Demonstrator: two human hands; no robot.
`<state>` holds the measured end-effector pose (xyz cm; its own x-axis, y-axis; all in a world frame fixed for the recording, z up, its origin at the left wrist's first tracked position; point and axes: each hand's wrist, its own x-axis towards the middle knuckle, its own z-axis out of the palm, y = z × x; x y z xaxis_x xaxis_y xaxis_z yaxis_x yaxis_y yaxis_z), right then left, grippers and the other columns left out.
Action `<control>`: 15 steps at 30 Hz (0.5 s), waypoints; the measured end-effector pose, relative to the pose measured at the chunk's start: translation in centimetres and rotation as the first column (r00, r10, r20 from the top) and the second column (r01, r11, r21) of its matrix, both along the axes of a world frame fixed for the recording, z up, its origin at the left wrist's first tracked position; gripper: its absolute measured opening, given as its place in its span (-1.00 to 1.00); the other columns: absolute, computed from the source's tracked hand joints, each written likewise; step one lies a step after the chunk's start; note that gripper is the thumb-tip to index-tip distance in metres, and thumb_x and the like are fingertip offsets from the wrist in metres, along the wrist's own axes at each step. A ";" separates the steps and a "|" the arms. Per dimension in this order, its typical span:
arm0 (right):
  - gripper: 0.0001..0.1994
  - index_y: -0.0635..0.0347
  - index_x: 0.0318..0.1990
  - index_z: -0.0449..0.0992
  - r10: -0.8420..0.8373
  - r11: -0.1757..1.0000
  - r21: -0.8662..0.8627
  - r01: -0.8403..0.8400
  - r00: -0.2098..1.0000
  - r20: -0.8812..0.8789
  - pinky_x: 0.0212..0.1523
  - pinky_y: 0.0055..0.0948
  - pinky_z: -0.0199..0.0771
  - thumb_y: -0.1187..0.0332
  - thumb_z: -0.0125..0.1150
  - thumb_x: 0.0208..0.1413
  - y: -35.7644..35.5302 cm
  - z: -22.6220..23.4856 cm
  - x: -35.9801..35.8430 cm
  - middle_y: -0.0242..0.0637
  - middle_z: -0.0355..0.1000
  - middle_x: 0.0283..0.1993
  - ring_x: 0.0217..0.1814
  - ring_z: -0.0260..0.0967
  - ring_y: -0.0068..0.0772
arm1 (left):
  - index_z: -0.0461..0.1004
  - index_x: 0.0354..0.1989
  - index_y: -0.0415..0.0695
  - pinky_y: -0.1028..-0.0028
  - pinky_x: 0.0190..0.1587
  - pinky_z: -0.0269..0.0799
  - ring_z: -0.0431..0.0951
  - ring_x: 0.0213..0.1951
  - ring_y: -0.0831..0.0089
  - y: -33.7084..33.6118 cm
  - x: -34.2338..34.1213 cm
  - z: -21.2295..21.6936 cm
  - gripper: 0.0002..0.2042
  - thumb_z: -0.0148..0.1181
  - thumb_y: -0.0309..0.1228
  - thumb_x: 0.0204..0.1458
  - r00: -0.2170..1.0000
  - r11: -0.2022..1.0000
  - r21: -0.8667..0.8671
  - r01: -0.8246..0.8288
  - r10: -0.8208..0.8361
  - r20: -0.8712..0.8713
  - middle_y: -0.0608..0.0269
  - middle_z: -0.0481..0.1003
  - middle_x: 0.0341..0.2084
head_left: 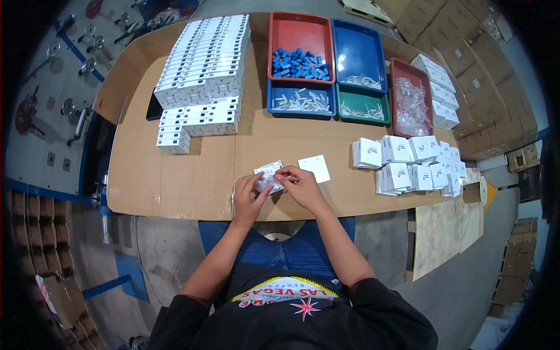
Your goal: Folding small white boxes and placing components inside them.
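We have a desk (186, 184) faced with brown cardboard, which folds up into a low wall along its far and left sides. Near the middle of its front edge, a white part (270, 169) lies between the two hands. The left hand (246, 198) holds it at its near left side, thumb and fingers pinching it. The right hand (302, 186) has its fingers bent onto the part's right side; we cannot tell whether they pinch it or only rest on it. Just beside, to the right, we see a flat white card (314, 168).

At the far left stand tight rows of white boxes (201, 64), a dark object (154, 108) by their left side. At the far middle, trays sit edge to edge: a red tray (300, 34) of blue pieces, two blue trays (357, 49) and a green tray (364, 97) with slim white pieces, and a dark red tray (405, 69) of clear plastic. Nearer us on the right are stacked white packets (398, 150).

Around us, a grey panel (55, 119) with metal fittings fills the left, brown cartons (484, 87) rise at the far right, and plywood (443, 239) lies above the grey floor (373, 251).
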<state>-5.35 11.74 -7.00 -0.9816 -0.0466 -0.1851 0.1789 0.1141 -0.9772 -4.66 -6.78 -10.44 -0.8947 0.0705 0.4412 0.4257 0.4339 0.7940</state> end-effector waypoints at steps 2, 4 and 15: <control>-0.83 0.30 -0.10 0.63 -0.033 0.996 0.082 0.040 0.997 -0.076 -0.40 -0.61 0.45 0.40 0.32 0.25 1.1 -0.2 -1.3 -0.37 0.58 -0.35 -0.41 0.45 -0.68 | 0.59 0.00 -0.18 0.32 -0.10 0.44 0.54 -0.22 0.26 -0.3 -0.1 -0.3 -0.58 0.50 -0.45 -0.10 0.999 0.999 0.019 -0.032 0.032 0.045 0.16 0.56 -0.23; -0.84 0.30 -0.15 0.62 -0.102 0.971 0.199 0.135 0.980 -0.170 -0.32 -0.51 0.50 0.39 0.31 0.20 3.6 -0.5 -2.7 -0.25 0.62 -0.34 -0.36 0.51 -0.56 | 0.59 0.00 -0.19 0.33 -0.10 0.44 0.54 -0.22 0.26 0.1 -0.4 0.2 -0.58 0.50 -0.46 -0.10 0.999 1.000 0.020 -0.024 0.023 0.031 0.16 0.56 -0.23; -0.83 0.11 -0.19 0.65 -0.269 0.698 0.562 0.443 0.890 -0.367 -0.26 -0.21 0.54 0.27 0.25 0.16 16.4 2.6 -13.3 -0.17 0.61 -0.35 -0.30 0.59 -0.08 | 0.57 -0.02 -0.25 0.38 -0.12 0.46 0.52 -0.25 0.33 -0.2 -0.6 -0.1 -0.60 0.49 -0.50 -0.08 0.989 0.995 0.079 -0.064 0.053 0.136 0.16 0.54 -0.28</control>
